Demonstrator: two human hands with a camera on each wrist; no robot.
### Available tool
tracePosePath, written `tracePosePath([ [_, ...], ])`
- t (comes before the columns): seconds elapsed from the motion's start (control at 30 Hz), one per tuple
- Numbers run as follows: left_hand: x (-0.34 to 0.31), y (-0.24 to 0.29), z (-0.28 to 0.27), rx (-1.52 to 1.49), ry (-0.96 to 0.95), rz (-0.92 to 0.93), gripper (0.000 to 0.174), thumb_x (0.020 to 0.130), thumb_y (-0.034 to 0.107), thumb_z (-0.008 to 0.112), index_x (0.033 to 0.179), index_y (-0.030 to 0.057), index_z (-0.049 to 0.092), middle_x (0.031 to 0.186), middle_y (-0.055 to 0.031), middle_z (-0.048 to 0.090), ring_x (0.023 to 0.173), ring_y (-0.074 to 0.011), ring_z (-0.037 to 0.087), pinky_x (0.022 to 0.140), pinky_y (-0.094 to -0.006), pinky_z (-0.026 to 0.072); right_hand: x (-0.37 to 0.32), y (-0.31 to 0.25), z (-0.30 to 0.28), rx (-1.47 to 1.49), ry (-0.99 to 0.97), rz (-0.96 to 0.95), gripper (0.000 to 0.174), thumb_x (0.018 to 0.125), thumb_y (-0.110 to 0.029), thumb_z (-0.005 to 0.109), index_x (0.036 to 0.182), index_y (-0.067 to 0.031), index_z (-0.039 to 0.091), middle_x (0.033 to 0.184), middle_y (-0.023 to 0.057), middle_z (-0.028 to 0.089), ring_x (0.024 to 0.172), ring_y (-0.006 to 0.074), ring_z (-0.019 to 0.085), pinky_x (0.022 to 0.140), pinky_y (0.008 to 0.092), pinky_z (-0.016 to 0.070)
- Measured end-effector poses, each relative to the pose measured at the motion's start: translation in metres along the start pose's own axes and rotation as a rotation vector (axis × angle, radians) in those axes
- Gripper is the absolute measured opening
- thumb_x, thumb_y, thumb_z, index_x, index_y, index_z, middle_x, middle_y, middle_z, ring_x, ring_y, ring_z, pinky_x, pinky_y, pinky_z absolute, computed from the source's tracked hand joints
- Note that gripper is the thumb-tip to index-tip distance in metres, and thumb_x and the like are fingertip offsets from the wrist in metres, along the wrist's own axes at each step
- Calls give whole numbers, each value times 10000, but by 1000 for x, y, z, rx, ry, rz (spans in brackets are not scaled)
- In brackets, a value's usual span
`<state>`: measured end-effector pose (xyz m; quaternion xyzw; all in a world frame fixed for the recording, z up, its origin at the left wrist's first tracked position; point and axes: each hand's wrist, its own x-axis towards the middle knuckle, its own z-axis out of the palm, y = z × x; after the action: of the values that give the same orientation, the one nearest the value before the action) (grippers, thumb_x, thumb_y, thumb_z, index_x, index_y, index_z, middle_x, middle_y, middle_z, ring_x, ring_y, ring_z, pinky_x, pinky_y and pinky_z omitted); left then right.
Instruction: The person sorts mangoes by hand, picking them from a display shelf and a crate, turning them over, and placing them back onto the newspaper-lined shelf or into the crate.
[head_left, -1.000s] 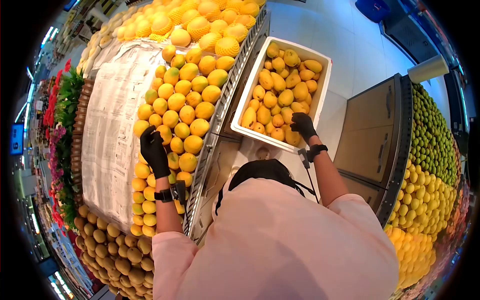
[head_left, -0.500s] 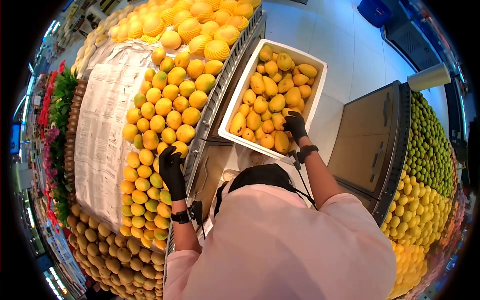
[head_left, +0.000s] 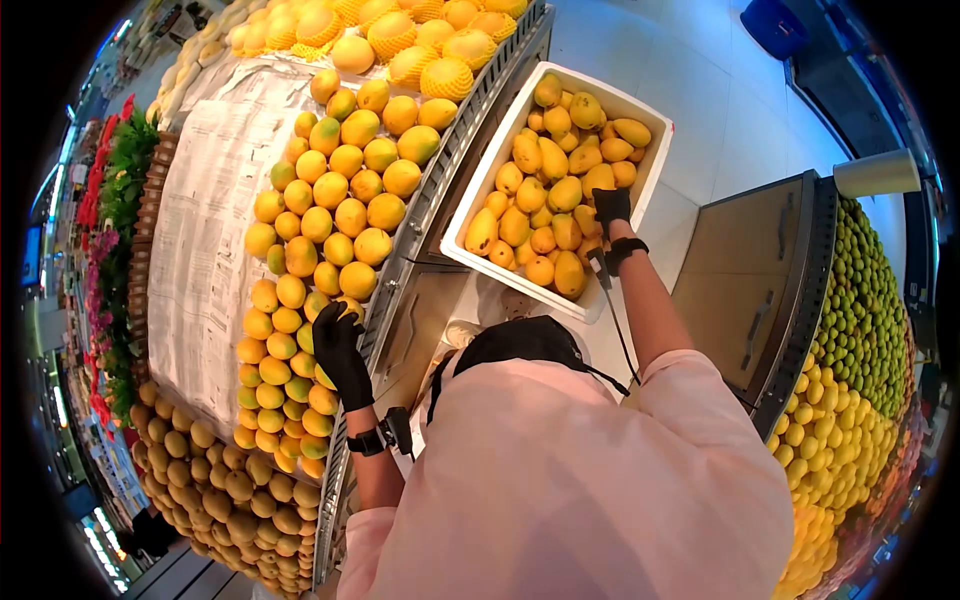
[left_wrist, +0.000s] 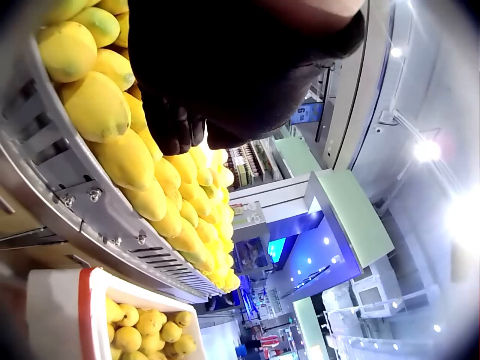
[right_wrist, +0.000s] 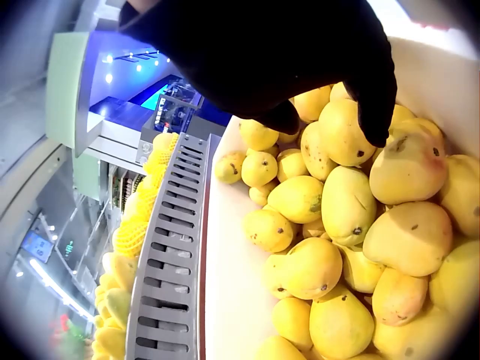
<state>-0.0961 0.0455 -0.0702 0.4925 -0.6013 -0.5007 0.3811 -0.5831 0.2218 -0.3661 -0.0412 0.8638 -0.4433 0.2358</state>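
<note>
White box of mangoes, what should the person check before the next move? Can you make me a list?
1. Mangoes in the white box: ok, lots of them.
2. Right hand at the box's fruit: ok.
3. Right hand gripping a mango firmly: cannot tell; the hand hides part of the fruit.
4. Left hand free of fruit: ok, none shows in its fingers.
5. Bare paper beside the stand's fruit: ok, a wide stretch.

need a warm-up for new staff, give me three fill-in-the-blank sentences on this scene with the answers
The right hand is over mangoes in a ____ box.
The glove on the left hand is ____.
In the head view, the paper lies to the ____ of the left hand.

Missing words: white; black; left.
</note>
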Motion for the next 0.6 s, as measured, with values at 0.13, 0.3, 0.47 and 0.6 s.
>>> tracePosePath([
  [0.13,-11,4,-6,21,54,7,240,887,-1,572,1126,-17,579,1117,-88,602,908,-175,605,725,-295,532,28,3,8,-115,-32,46,408,806,-321,703,1062,-14,622,866,140,651,691,262,639,543,401,526],
  [0.3,-21,-1,-20,19,109,-45,238,901,22,571,1136,-20,578,1092,-90,620,851,-179,629,721,-295,534,80,24,12,-179,-147,263,473,846,-369,663,1156,-18,598,1032,184,647,816,323,661,619,458,558],
  [0.47,-28,-5,-27,-6,144,-60,241,917,43,563,1150,-23,565,1122,-100,612,888,-186,632,727,-297,543,75,20,15,-10,-178,342,596,837,-434,684,1284,-66,542,1185,172,597,1002,335,607,722,478,544],
  [0.6,-31,-1,-27,4,141,-67,254,918,41,567,1164,-19,555,1150,-103,597,930,-185,625,732,-298,548,53,-6,10,-45,-165,290,626,823,-439,705,1311,-87,532,1225,145,585,1043,307,588,742,446,535],
])
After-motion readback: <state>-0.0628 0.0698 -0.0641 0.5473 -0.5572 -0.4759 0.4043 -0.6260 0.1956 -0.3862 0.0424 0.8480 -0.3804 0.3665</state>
